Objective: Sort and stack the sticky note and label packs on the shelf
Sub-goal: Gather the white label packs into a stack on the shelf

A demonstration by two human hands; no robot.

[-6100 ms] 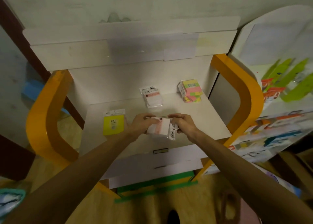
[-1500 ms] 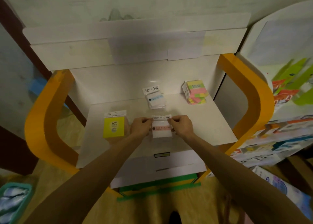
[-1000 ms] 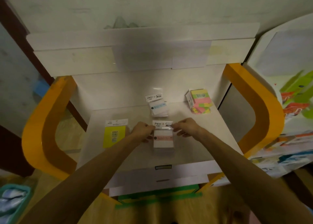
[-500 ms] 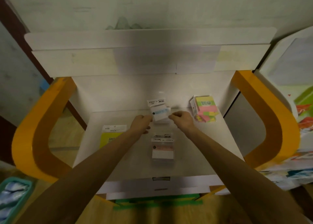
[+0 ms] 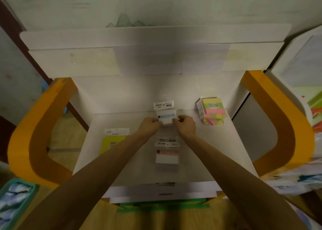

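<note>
A white label pack with a blue stripe (image 5: 166, 116) leans at the back of the white shelf (image 5: 217, 153). My left hand (image 5: 150, 125) pinches its left edge and my right hand (image 5: 185, 125) pinches its right edge. Nearer to me a stack of white label packs with a pink stripe (image 5: 167, 155) lies flat in the shelf's middle. A yellow sticky note pack (image 5: 113, 141) lies at the left, partly hidden by my left forearm. A pile of multicoloured sticky note packs (image 5: 213, 110) stands at the back right.
Orange curved side panels (image 5: 40, 134) flank the shelf on both sides. An upper white shelf board (image 5: 148, 55) overhangs the back. A teal basket (image 5: 12, 202) sits on the floor at the lower left. Another display with coloured packs (image 5: 313, 107) stands to the right.
Both hands let go of the pink-striped packs, left them flat on the shelf, reached back and closed on the blue-striped pack. The camera tilted, so the shelf looks lower in the frame.
</note>
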